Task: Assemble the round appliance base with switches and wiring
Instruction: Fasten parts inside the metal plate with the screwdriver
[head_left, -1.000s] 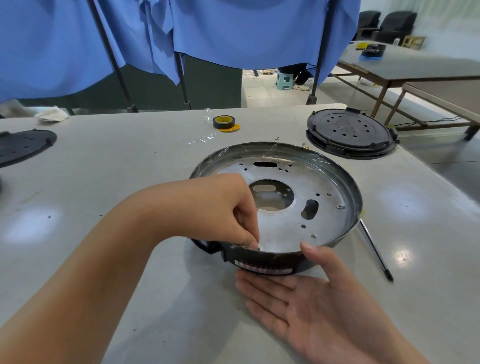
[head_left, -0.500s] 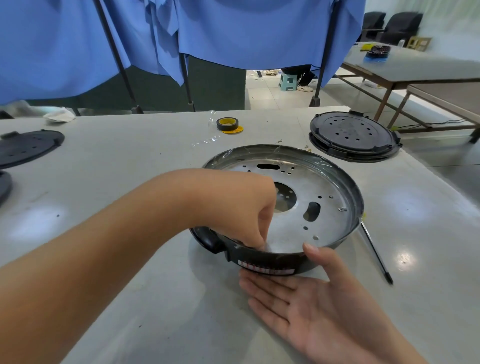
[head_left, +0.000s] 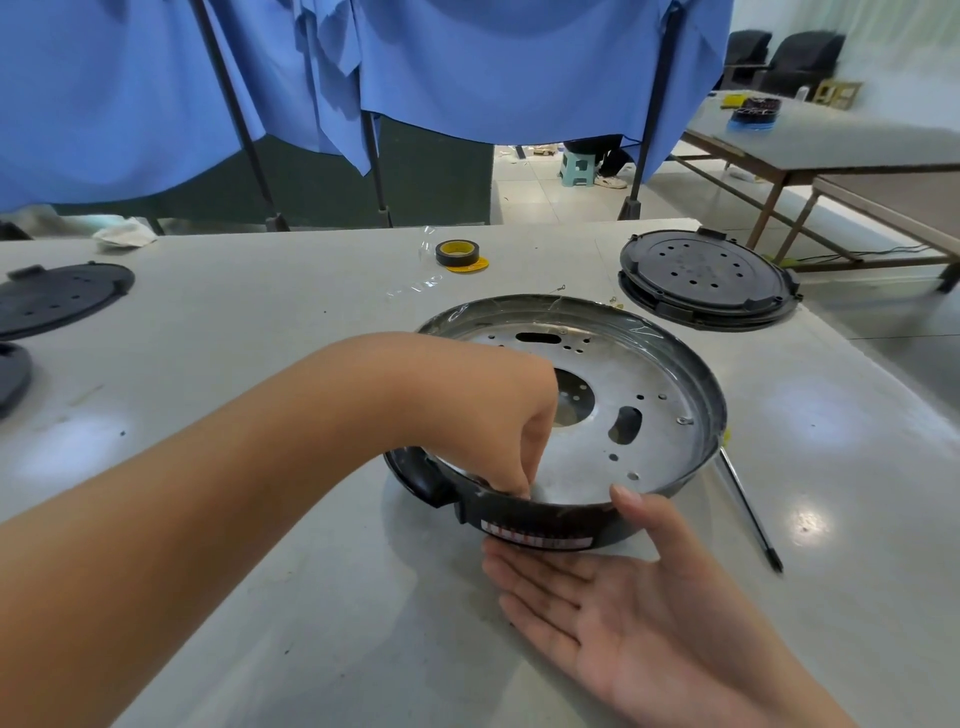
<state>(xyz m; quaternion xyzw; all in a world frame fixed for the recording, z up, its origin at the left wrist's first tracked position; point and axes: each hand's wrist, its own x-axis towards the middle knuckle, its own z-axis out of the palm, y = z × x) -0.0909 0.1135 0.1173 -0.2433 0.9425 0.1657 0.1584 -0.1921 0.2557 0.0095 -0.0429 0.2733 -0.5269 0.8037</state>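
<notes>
The round appliance base (head_left: 675, 364) sits in the middle of the grey table, a black ring around a perforated silver plate. My left hand (head_left: 498, 431) reaches in from the left with its fingers curled down. Its bunched fingertips pinch at the inner side of the base's near rim, and what lies between them is hidden. My right hand (head_left: 639, 608) lies palm up in front of the base, fingers straight. Its thumb tip touches the rim and its fingertips touch the outer wall under the white label (head_left: 535, 540).
A thin black screwdriver (head_left: 748, 514) lies right of the base. A black round lid (head_left: 706, 280) sits at the back right, and black and yellow tape rolls (head_left: 458, 254) at the back. More black discs (head_left: 57, 299) lie at the far left. Blue curtains hang behind the table.
My left hand has shifted a little to the right along the near rim, covering more of the plate's centre hole. My right hand has stayed in place.
</notes>
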